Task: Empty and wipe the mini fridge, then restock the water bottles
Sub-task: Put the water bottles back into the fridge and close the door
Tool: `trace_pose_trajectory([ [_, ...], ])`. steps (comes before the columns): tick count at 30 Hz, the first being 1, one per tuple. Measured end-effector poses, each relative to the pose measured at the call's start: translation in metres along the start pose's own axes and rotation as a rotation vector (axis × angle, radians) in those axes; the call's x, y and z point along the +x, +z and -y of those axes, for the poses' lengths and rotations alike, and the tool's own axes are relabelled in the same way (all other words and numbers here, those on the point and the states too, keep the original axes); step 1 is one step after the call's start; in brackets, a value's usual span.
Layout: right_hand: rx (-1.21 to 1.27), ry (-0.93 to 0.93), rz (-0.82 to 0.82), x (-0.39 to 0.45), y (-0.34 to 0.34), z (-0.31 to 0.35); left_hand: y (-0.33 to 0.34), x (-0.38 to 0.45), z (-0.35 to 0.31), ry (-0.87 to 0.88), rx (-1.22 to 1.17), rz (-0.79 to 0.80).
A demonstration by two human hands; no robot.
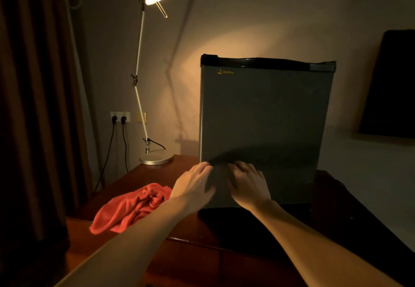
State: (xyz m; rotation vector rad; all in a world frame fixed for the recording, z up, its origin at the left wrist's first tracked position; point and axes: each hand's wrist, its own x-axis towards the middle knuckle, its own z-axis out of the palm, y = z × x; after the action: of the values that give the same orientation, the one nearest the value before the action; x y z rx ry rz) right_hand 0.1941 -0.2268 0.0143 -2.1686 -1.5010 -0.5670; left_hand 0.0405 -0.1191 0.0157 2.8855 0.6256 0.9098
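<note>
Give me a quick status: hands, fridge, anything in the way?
Left hand and right hand open, flat on fridge door. Door closed. Red cloth beside, not blocking.

A lit white desk lamp (143, 66) stands on the dark wooden table (125, 187) (its glow warms the plain wall (269, 17)); brown curtains (33, 84) hang left, beside two plugged sockets (120, 117).

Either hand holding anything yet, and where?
Nothing is clearly gripped. Left hand and right hand rest on the closed fridge door's lower left; the cloth lies untouched.
</note>
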Motion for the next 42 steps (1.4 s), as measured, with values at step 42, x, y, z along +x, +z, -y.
trace_pose_trajectory([
  [42,-0.013,0.277,0.216,0.059,-0.058,-0.070,0.030,0.125,-0.022,0.030,-0.053,0.133],
])
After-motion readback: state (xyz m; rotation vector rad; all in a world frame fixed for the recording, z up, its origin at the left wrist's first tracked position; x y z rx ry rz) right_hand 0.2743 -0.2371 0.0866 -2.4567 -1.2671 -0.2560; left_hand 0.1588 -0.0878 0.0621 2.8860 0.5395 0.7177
